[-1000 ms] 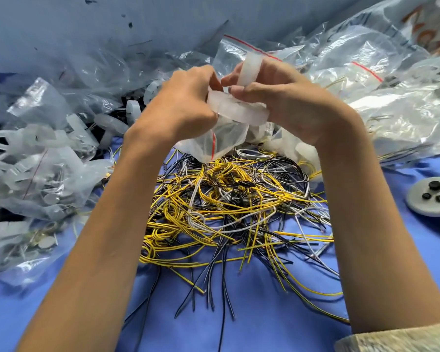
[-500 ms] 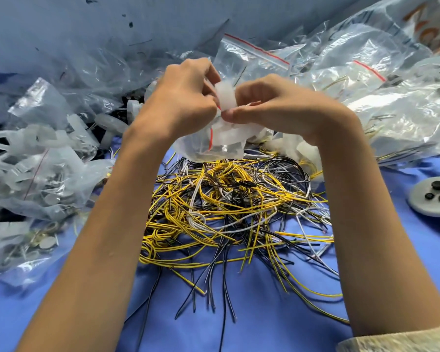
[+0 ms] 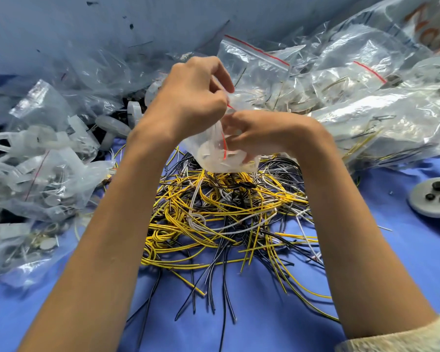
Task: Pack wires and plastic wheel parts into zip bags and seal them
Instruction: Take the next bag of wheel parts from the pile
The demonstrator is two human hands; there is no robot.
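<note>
Over the heap of wires (image 3: 221,212), a small zip bag (image 3: 203,146) hangs in the air between two hands. White plastic wheel parts (image 3: 219,161) sit at the bottom of it. Its red strip (image 3: 223,142) is bent, and the top looks open.

The left hand (image 3: 188,97) has a tight grip on the top edge of the bag, with curled fingers pinching the plastic. The right hand (image 3: 262,133) has its fingers curled at the mouth of the bag, and its grip is on the other side of the top. Some fingertips look tucked inside, but I cannot tell if they hold a part.

I think the step now is filling this bag with wheel parts, and it is close to done. The next move needs the fingers out, the two sides of the top laid flat together, and a firm press along the red strip.

The wires lie loose on the blue counter (image 3: 391,262), not packed yet. Loose wheel parts (image 3: 112,123) lie at the left. Full bags (image 3: 366,110) are piled at the back right.
</note>
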